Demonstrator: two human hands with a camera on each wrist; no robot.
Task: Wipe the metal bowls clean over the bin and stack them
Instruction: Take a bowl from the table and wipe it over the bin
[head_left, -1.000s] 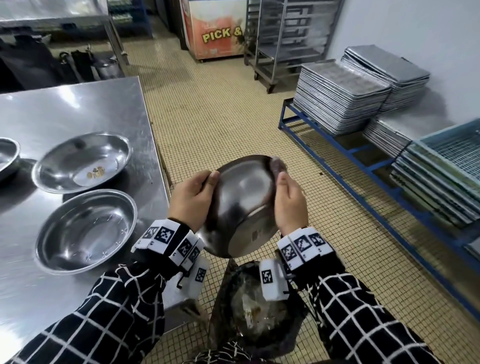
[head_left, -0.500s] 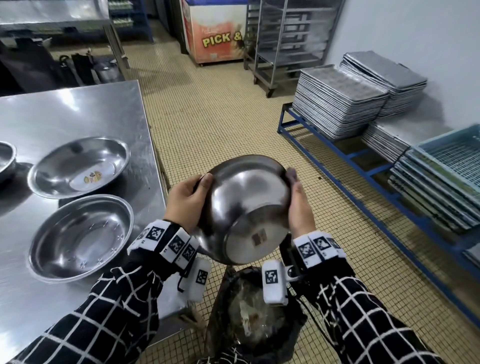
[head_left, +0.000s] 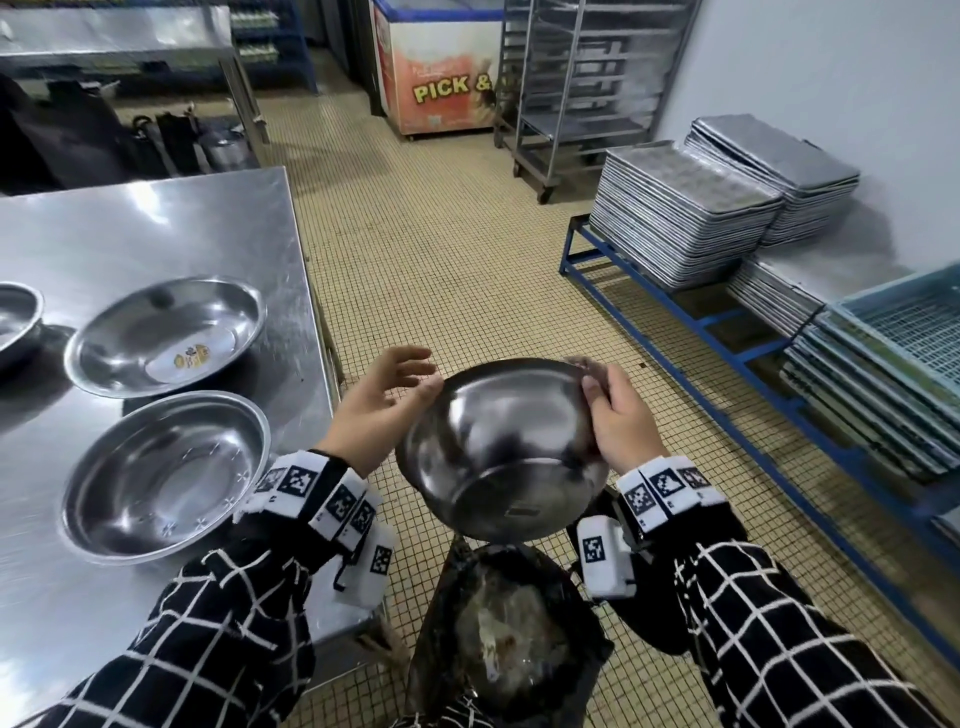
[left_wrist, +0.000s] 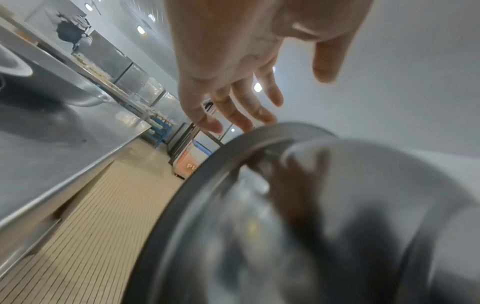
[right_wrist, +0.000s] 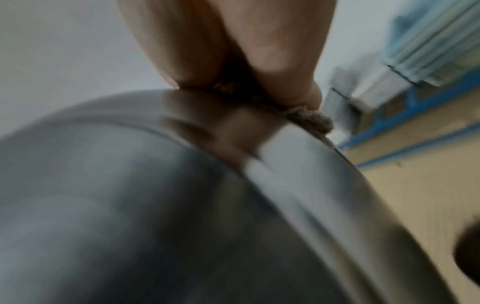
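I hold a metal bowl (head_left: 498, 452) tilted with its underside toward me, above the black-lined bin (head_left: 509, 623). My right hand (head_left: 618, 421) grips its far right rim, pinching a brownish cloth (right_wrist: 311, 119) against the edge. My left hand (head_left: 384, 405) is beside the left rim with fingers spread and straight; only the thumb touches the bowl. In the left wrist view the left hand's fingertips (left_wrist: 244, 123) hover at the rim of the bowl (left_wrist: 285, 226). On the steel table (head_left: 130, 228) lie a bowl with food scraps (head_left: 166, 332) and a bare bowl (head_left: 161, 473).
A third bowl (head_left: 15, 317) is cut off by the left edge. A blue floor rack (head_left: 691, 317) with stacked baking trays (head_left: 685, 213) and blue crates (head_left: 909, 332) lines the right wall. A wheeled rack (head_left: 582, 83) and a chest freezer (head_left: 441, 78) stand behind.
My left hand has let go of the bowl's left side and spread its fingers. The right hand has slid up to the top rim, and the bowl has turned.
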